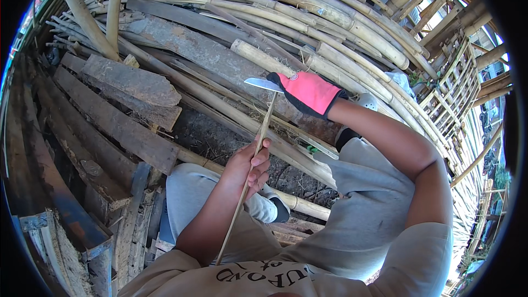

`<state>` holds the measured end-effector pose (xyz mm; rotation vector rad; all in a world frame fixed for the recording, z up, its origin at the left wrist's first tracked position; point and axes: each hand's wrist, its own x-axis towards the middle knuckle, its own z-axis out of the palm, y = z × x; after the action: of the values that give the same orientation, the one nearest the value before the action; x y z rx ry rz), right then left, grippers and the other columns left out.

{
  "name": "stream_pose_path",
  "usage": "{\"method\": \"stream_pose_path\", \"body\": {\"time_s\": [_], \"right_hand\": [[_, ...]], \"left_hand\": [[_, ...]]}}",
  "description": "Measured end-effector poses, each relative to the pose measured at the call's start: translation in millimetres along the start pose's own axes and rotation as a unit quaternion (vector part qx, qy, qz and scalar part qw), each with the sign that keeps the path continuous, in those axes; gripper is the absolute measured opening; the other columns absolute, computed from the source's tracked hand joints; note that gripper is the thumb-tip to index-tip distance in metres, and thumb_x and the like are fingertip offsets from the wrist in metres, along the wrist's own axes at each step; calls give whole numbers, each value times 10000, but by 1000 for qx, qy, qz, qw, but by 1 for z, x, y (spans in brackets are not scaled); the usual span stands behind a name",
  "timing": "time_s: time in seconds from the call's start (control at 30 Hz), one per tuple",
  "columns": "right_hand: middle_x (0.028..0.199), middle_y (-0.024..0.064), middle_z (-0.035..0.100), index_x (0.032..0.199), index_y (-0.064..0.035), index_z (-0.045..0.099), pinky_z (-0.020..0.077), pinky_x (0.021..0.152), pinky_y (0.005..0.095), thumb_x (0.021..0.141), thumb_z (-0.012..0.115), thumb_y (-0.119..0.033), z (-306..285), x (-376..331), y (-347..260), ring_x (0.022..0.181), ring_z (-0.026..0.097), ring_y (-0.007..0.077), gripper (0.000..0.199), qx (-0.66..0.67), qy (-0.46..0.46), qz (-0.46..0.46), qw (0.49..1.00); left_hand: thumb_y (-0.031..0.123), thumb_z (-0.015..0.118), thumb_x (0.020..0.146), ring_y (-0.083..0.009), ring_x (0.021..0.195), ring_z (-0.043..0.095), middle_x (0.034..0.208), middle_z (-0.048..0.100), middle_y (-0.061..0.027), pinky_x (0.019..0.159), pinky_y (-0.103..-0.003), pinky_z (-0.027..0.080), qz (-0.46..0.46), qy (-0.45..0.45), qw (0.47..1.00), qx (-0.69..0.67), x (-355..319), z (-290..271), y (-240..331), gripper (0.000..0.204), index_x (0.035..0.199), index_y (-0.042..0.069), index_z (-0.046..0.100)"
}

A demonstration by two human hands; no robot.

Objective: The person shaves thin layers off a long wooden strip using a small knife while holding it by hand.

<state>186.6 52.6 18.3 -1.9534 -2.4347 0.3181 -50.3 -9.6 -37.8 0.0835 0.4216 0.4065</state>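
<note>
Bamboo poles (341,19) beyond the knife (264,83), weathered planks (129,81) left of the strip (267,118)

Open air lies beside the strip (266,123) above the left hand (243,165); the knife (263,83) blocks its tip.

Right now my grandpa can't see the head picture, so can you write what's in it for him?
A right hand gloved in pink and black holds a blade at the upper end of a long thin strip, gripped by a bare left hand. Bamboo poles lie beyond, with wooden planks at left.
</note>
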Motion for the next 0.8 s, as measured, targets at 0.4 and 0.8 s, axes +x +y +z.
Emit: {"method": "stream_pose_path", "body": {"time_s": [0.4,0.8], "right_hand": [[791,240,670,1248,-20,571,514,582,512,1060,364,-313,9,-16,-17,707,673,400,405,21,-2,-16,1000],[536,-79,373,772,-189,584,304,373,270,952,459,-709,-10,-13,-29,420,360,62,564,537,-427,265,678]], "left_hand": [[369,409,1093,-53,350,367,602,430,70,302,-227,276,11,19,998,54,-1,6,7,266,1049,128,514],[339,407,1096,-53,346,354,607,424,68,298,-224,280,17,44,994,95,-1,3,6,256,1043,114,515]]}}
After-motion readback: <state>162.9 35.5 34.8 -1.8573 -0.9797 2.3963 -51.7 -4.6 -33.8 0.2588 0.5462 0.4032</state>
